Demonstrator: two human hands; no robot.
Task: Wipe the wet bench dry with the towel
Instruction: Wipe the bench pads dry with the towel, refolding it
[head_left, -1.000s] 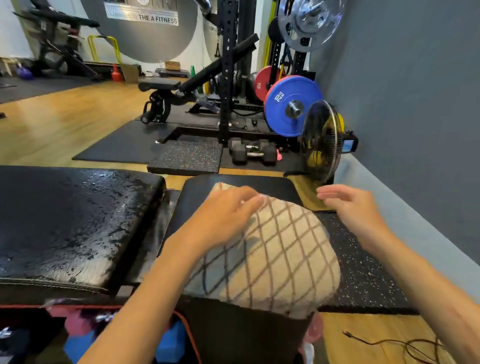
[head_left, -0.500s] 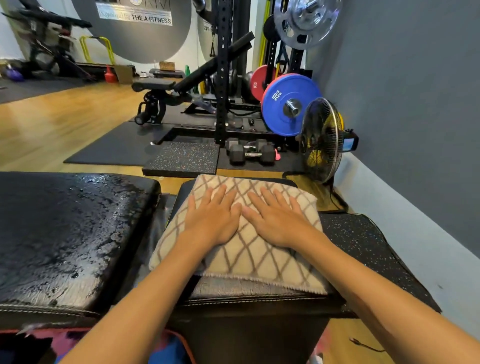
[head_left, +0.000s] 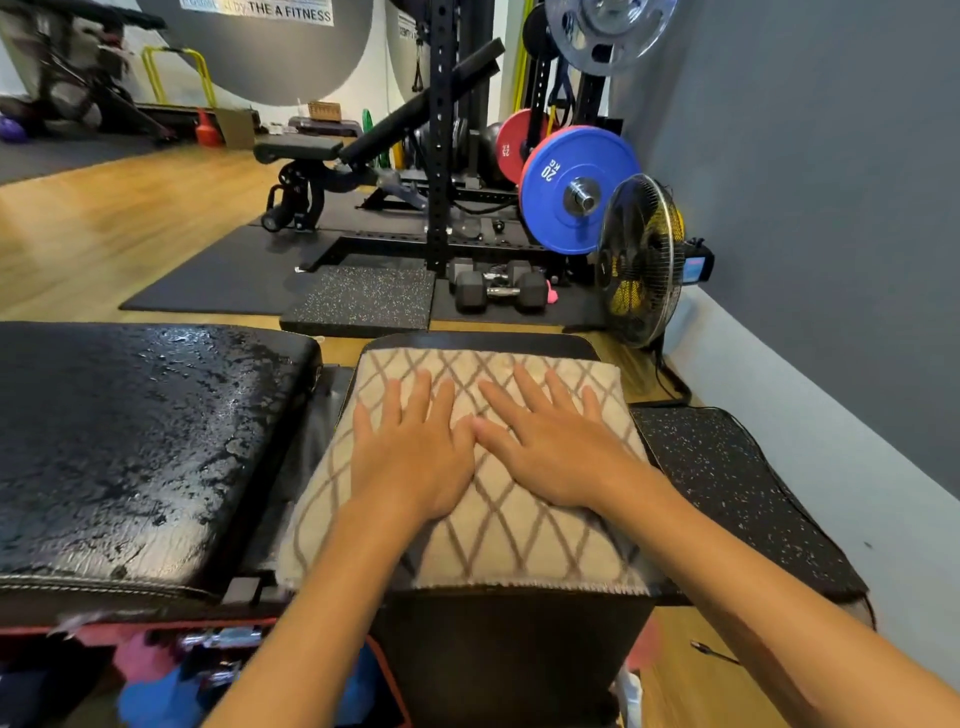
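**Both palms flat on the towel**

The left hand (head_left: 410, 462) and the right hand (head_left: 550, 457) lie side by side on the beige, diamond-patterned towel (head_left: 498, 540), fingers spread and stretched out, gripping nothing, index fingers nearly touching in the middle. The towel is spread flat over the narrower black bench pad (head_left: 483, 340), covering almost all of its top; only a dark strip of pad shows at the far end, and the towel's near edge hangs just over the front.

To the left, across a gap, the wider bench pad (head_left: 135, 441) glistens with water droplets and streaks across its black surface, nothing on it.

On the right, a speckled rubber mat (head_left: 737, 493) lies beside the towel-covered pad. Beyond it stands a floor fan (head_left: 641, 260) near the grey wall, with a blue weight plate (head_left: 576, 189) and a pair of dumbbells (head_left: 498, 291) further back.
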